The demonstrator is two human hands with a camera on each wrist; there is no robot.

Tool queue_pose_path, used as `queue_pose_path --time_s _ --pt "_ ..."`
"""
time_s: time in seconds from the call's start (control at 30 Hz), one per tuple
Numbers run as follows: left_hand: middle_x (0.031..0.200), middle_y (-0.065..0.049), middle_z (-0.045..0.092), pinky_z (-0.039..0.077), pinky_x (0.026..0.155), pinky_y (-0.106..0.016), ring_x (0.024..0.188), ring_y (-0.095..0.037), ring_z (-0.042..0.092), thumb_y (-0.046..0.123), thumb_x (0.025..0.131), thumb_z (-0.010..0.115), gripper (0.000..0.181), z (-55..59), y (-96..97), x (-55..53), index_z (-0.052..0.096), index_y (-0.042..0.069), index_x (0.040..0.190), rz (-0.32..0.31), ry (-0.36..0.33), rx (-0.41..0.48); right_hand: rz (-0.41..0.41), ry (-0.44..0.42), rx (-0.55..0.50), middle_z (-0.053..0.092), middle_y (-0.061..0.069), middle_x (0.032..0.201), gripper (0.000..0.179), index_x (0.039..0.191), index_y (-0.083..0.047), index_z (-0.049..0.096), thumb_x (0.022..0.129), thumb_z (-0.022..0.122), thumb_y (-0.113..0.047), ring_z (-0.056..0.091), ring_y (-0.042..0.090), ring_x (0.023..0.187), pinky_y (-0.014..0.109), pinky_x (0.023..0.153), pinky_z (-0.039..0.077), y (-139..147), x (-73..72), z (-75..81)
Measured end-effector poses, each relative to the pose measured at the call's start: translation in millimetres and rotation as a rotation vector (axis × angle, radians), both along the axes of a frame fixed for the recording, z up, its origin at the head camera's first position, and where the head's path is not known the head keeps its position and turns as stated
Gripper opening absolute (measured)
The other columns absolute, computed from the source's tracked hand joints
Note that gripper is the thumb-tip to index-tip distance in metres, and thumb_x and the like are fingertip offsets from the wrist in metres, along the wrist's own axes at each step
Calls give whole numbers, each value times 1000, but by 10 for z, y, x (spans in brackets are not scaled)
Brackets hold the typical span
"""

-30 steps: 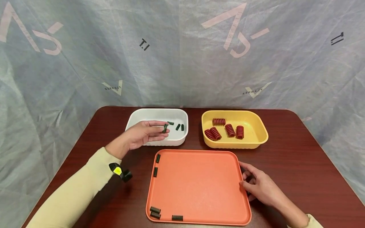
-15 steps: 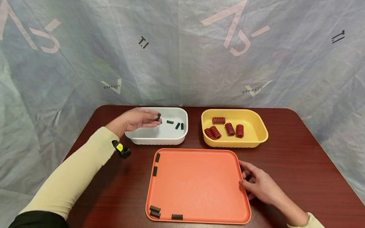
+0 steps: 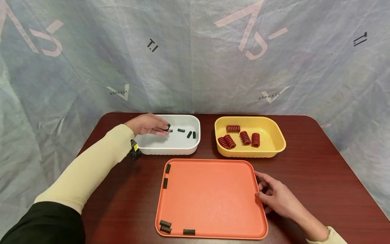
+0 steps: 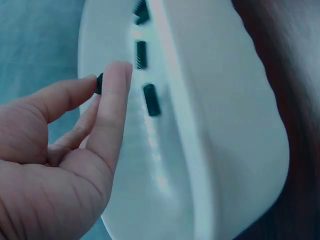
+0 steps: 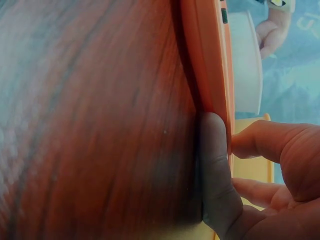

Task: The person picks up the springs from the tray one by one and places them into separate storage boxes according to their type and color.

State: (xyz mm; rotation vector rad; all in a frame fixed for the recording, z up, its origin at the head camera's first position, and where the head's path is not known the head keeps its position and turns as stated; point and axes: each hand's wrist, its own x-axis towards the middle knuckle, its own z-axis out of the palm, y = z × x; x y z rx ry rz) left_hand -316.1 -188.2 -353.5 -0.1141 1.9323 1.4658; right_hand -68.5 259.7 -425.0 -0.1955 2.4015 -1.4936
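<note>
My left hand [image 3: 149, 124] is over the white bin [image 3: 170, 151] and pinches a small dark green spring [image 4: 99, 83] between thumb and fingertips, which mostly cover it. Several more dark green springs [image 3: 181, 130] lie on the bin's floor. My right hand [image 3: 278, 198] holds the right edge of the orange tray [image 3: 213, 196], with the thumb on the rim and a finger against its outer side in the right wrist view. On the tray, dark springs [image 3: 165, 183] lie along the left edge, two side by side in the near left corner, and another spring [image 3: 189, 232] along the near edge.
A yellow bin [image 3: 271, 139] with several thick red springs [image 3: 244, 138] stands right of the white bin, behind the tray. All of it stands on a dark red-brown table [image 3: 317, 162]. A grey printed sheet [image 3: 195, 78] hangs behind the table.
My left hand has moved back and left, then lower into the white bin, with the spring still pinched. The right hand and the tray have stayed in place.
</note>
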Motion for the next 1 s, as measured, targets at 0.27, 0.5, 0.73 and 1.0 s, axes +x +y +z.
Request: queue_pose_path --time_s 0.27,0.5,0.73,1.0 --pt "120 -26 64 59 95 -33 100 -25 72 -5 103 56 44 -156 -26 -100 46 -12 145 21 -26 -44 3 5 -23 52 16 100 69 155 6 34 94 68 3 61 19 67 41 46 61 0 -4 -3" --pt "112 -22 65 59 96 -33 94 -22 70 -6 103 55 45 -217 -72 -113 43 -16 145 30 -39 -36 3 13 -26 52 16 100 69 154 6 35 94 68 4 62 19 66 41 45 61 -1 0 -4" --pt "121 -25 64 58 97 -33 97 -22 71 -6 103 56 46 -212 -86 -71 43 -15 146 25 -25 0 6 14 -13 52 16 99 68 154 5 35 94 67 3 62 19 67 41 46 61 5 0 -3" --pt "138 -30 58 52 105 -39 101 -21 73 -2 104 57 49 -133 -133 47 43 -12 150 20 34 90 -5 12 26 52 18 99 67 154 3 38 94 67 2 62 20 67 42 46 61 1 -12 26"
